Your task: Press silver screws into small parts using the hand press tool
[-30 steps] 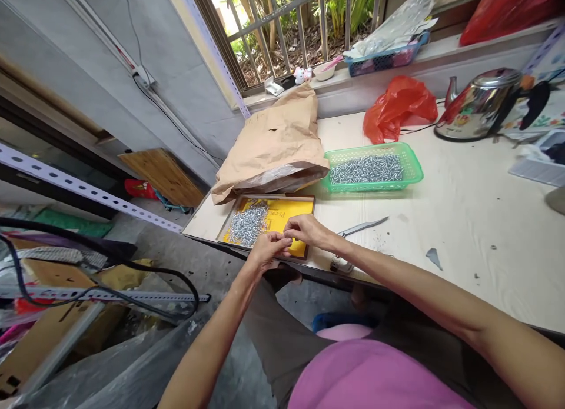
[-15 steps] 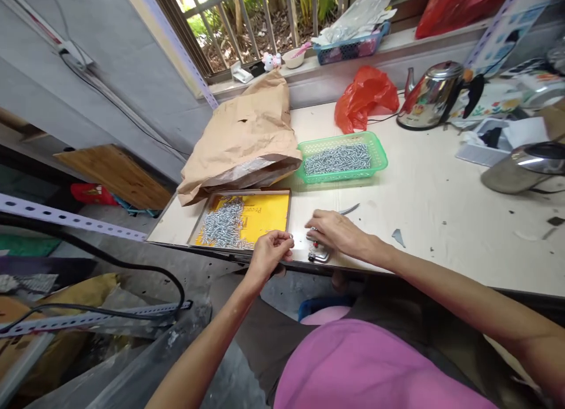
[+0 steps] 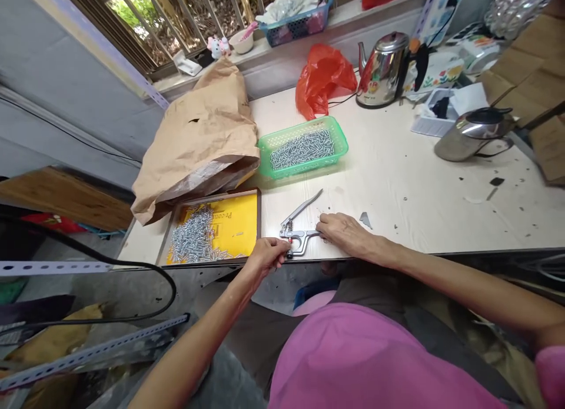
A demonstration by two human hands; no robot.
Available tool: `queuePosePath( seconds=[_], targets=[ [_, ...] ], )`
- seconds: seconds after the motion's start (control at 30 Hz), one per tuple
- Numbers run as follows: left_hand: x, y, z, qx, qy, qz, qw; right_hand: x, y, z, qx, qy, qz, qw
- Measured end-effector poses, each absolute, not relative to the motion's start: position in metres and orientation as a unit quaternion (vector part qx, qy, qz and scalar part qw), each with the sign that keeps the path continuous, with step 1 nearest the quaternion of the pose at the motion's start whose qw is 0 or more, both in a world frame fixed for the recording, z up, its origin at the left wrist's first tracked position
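Hand pliers [image 3: 302, 208] with a grey lever, a spring and a red part lie at the table's front edge, their jaw spread. My right hand [image 3: 342, 232] has its fingers closed on the end of the lower handle. At the jaw end, my left hand [image 3: 270, 253] is pinched close against the tool; whatever sits between its fingertips is too small to make out. Just left of that hand, a shallow tray [image 3: 259, 215] with a yellow bottom holds a heap of small metal pieces [image 3: 194, 235].
A green basket [image 3: 304, 172] of silvery metal pieces stands behind the pliers. Left of it lies a large brown paper bag [image 3: 198, 132]. A red plastic bag [image 3: 320, 79], a kettle [image 3: 382, 73] and a steel pot [image 3: 468, 135] stand farther back. A grey scrap [image 3: 365, 220] lies near my right hand.
The view has swung right. My right hand has moved from over the pliers to their handle end, uncovering the lever. My left hand has come up to the jaw end.
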State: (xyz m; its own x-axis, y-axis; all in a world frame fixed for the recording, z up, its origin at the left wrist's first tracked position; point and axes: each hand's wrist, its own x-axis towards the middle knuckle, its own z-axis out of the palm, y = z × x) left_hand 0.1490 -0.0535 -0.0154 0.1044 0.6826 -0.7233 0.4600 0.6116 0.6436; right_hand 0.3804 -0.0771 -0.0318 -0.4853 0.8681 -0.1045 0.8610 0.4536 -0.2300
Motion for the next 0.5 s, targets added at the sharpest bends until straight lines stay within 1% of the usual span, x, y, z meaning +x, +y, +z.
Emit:
queuePosePath(
  seconds=[0.17,0.33,0.43,0.5],
  targets=[
    [0.151,-0.049,-0.014,0.412,0.675,0.049,0.611,0.382,-0.076,-0.042,-0.504,-0.852,0.137,0.028],
    [0.152,-0.04,-0.012,0.417,0.666,-0.003,0.618,0.384,-0.078,-0.032,-0.501,-0.852,0.148,0.027],
    [0.153,-0.038,-0.011,0.42,0.663,-0.018,0.619,0.391,-0.068,-0.024,-0.493,-0.859,0.122,0.057],
    [0.154,-0.039,-0.009,0.419,0.666,-0.022,0.617,0.395,-0.055,-0.023,-0.495,-0.861,0.103,0.054]
  ],
)
